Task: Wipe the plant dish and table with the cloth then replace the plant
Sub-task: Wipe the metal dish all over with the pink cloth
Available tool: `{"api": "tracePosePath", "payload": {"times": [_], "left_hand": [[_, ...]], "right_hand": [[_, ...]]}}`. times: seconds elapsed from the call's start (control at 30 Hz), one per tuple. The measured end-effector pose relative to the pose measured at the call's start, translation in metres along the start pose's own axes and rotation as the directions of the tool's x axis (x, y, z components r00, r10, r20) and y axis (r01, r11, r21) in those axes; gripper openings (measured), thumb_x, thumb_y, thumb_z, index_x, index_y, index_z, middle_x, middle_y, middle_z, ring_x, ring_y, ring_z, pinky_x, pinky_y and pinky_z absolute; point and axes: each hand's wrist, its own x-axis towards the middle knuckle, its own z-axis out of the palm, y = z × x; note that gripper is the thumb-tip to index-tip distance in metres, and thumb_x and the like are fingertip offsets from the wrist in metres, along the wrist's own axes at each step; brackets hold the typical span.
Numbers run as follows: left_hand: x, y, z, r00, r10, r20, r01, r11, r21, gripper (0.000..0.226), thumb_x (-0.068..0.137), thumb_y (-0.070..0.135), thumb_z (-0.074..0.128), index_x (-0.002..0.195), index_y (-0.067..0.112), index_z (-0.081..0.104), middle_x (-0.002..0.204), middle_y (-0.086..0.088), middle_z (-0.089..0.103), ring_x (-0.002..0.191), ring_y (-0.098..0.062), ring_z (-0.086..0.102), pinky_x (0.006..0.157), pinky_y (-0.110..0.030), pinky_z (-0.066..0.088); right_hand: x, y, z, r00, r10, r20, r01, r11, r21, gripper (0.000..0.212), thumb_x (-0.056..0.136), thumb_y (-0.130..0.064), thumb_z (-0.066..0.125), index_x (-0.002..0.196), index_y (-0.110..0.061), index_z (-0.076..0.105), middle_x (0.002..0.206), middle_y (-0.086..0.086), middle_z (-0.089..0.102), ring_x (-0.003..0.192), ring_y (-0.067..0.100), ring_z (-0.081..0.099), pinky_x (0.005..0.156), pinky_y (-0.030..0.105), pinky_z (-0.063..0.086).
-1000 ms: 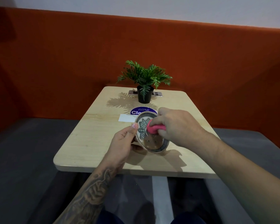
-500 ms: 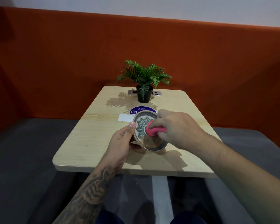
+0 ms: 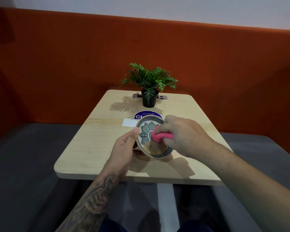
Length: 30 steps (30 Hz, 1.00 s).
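Round, leaf-patterned ceramic plant dish point(image 3: 153, 138), tilted above the pale wooden table point(image 3: 94, 143) near the potted plant point(image 3: 149, 86), pinched at its rim by the left hand point(image 3: 124, 148); the right hand point(image 3: 182, 136), fingers curled around the bunched pink cloth point(image 3: 161, 136), may by pressing lever it loose.

1 head view, near, facing forward-down over table point(image 3: 94, 148) toward bench back point(image 3: 74, 56).
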Motion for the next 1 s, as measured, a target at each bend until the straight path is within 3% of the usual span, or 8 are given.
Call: {"api": "tracePosePath", "payload": {"times": [0.13, 0.33, 0.47, 0.57, 0.67, 0.83, 1.0], "left_hand": [[-0.001, 0.0, 0.003, 0.999, 0.025, 0.023, -0.025, 1.0, 0.019, 0.038, 0.089, 0.045, 0.05, 0.086, 0.024, 0.081, 0.094, -0.008, 0.079, 0.087, -0.017, 0.074, 0.081, -0.042, 0.057], [0.0, -0.001, 0.001, 1.0, 0.017, 0.026, -0.017, 1.0, 0.023, 0.04, 0.087, 0.048, 0.051, 0.089, 0.022, 0.081, 0.096, -0.01, 0.079, 0.09, -0.024, 0.073, 0.085, -0.047, 0.058], [0.0, -0.002, 0.0, 1.0, 0.017, 0.007, -0.017, 0.999, 0.035, 0.044, 0.087, 0.049, 0.052, 0.095, 0.016, 0.079, 0.1, -0.013, 0.078, 0.097, -0.028, 0.072, 0.096, -0.056, 0.052], [0.001, -0.003, 0.0, 1.0, 0.015, 0.011, -0.015, 0.998, 0.054, 0.042, 0.094, 0.043, 0.05, 0.097, 0.011, 0.077, 0.101, -0.015, 0.077, 0.097, -0.03, 0.071, 0.095, -0.06, 0.052], [0.002, -0.003, 0.0, 1.0, -0.007, 0.005, 0.007, 0.999, 0.048, 0.037, 0.099, 0.035, 0.049, 0.095, 0.013, 0.078, 0.099, -0.014, 0.078, 0.093, -0.026, 0.072, 0.092, -0.062, 0.053], [0.002, -0.004, -0.001, 1.0, -0.002, 0.028, 0.0, 0.999, 0.054, 0.038, 0.1, 0.035, 0.048, 0.089, 0.018, 0.08, 0.098, -0.012, 0.078, 0.09, -0.023, 0.073, 0.089, -0.05, 0.056], [0.003, -0.005, -0.002, 0.999, -0.009, 0.038, 0.007, 0.999, 0.049, 0.038, 0.09, 0.042, 0.053, 0.088, 0.014, 0.079, 0.093, -0.016, 0.077, 0.081, -0.023, 0.072, 0.079, -0.046, 0.058]], "right_hand": [[0.003, 0.009, 0.0, 0.996, 0.092, -0.023, -0.093, 0.995, -0.037, 0.026, 0.096, -0.039, 0.056, 0.117, -0.047, 0.069, 0.092, -0.015, 0.047, 0.081, 0.009, 0.043, 0.062, 0.027, 0.034], [0.003, 0.009, -0.001, 0.994, 0.103, -0.031, -0.104, 0.994, -0.024, 0.025, 0.096, -0.04, 0.057, 0.117, -0.046, 0.069, 0.099, -0.011, 0.055, 0.085, 0.014, 0.051, 0.064, 0.029, 0.039], [-0.001, 0.009, 0.003, 0.998, 0.059, 0.02, -0.057, 0.996, -0.074, 0.027, 0.096, -0.041, 0.057, 0.119, -0.046, 0.067, 0.096, -0.011, 0.05, 0.087, 0.016, 0.053, 0.065, 0.032, 0.044], [-0.002, 0.014, -0.003, 0.995, 0.058, 0.075, -0.052, 0.996, -0.076, 0.026, 0.095, -0.043, 0.057, 0.116, -0.049, 0.069, 0.093, -0.013, 0.05, 0.081, 0.01, 0.046, 0.066, 0.032, 0.046], [0.0, 0.015, -0.004, 0.999, 0.038, -0.02, -0.04, 0.992, -0.118, 0.026, 0.097, -0.039, 0.055, 0.118, -0.048, 0.068, 0.092, -0.011, 0.048, 0.077, 0.01, 0.043, 0.061, 0.031, 0.043], [-0.001, 0.012, 0.0, 0.999, 0.024, 0.024, -0.021, 0.995, -0.098, 0.027, 0.097, -0.038, 0.054, 0.119, -0.047, 0.067, 0.091, -0.012, 0.043, 0.078, 0.011, 0.041, 0.058, 0.028, 0.033], [0.006, 0.004, -0.003, 0.999, -0.016, -0.037, 0.013, 0.996, -0.089, 0.028, 0.097, -0.038, 0.056, 0.121, -0.043, 0.068, 0.096, -0.01, 0.05, 0.082, 0.013, 0.048, 0.063, 0.029, 0.038]]}}
